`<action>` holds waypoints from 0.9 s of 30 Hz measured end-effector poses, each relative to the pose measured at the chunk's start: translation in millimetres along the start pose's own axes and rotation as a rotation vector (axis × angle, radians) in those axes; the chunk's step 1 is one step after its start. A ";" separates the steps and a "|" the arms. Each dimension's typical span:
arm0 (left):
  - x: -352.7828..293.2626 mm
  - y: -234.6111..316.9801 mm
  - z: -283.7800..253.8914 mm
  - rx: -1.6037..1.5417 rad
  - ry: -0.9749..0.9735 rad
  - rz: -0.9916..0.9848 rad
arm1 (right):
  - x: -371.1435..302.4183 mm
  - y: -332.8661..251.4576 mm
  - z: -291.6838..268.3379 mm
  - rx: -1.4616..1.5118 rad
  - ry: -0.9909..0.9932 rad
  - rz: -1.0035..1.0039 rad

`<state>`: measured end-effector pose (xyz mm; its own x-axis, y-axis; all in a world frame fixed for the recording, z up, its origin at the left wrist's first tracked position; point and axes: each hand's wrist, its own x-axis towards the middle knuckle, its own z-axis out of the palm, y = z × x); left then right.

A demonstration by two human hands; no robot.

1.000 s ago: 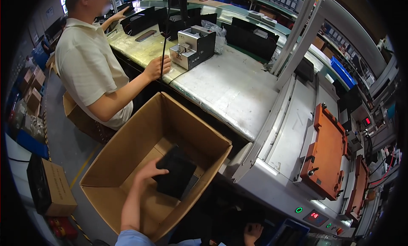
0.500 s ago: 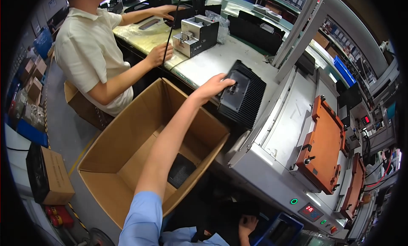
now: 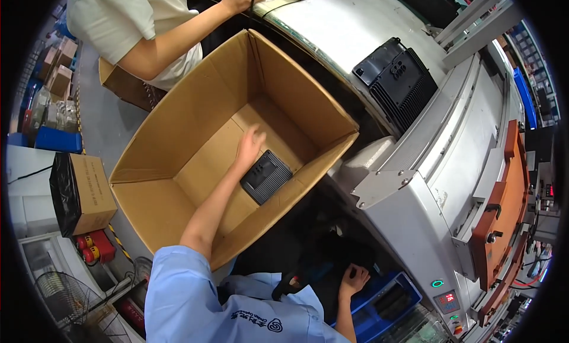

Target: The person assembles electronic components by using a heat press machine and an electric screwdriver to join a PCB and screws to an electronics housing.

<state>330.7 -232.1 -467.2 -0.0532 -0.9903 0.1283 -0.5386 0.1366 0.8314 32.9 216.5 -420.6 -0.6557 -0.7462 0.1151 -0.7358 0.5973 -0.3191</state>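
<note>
My left hand (image 3: 251, 144) reaches down inside a large open cardboard box (image 3: 172, 135), beside a black finned metal housing (image 3: 267, 177) lying on the box floor. Its fingers are stretched out, slightly blurred, and nothing shows in them. A second black finned housing (image 3: 402, 85) rests at the edge of the white-topped bench (image 3: 355, 23), right of the box. Low down, my right hand (image 3: 354, 280) has curled fingers next to a blue crate (image 3: 388, 301); against the dark background I cannot make out what they hold.
A co-worker in a cream shirt (image 3: 127, 29) sits beyond the box at left. A grey machine (image 3: 409, 224) with an orange-brown fixture plate (image 3: 504, 207) stands at right. At lower left are a smaller carton (image 3: 92, 192) and a wire-guarded fan (image 3: 65, 295).
My left hand has left the housing on the bench and gone down into the box. My view has tilted toward the box. The bench housing stays on the bench.
</note>
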 end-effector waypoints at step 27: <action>-9.8 107.2 -124.5 -0.653 -0.364 -0.524 | -0.5 -3.5 1.3 0.013 0.148 -0.063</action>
<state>378.2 -204.7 -312.0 -0.2574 -0.8611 -0.4384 0.0085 -0.4557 0.8901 36.0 214.4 -420.7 -0.6268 -0.7301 0.2721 -0.7746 0.5460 -0.3192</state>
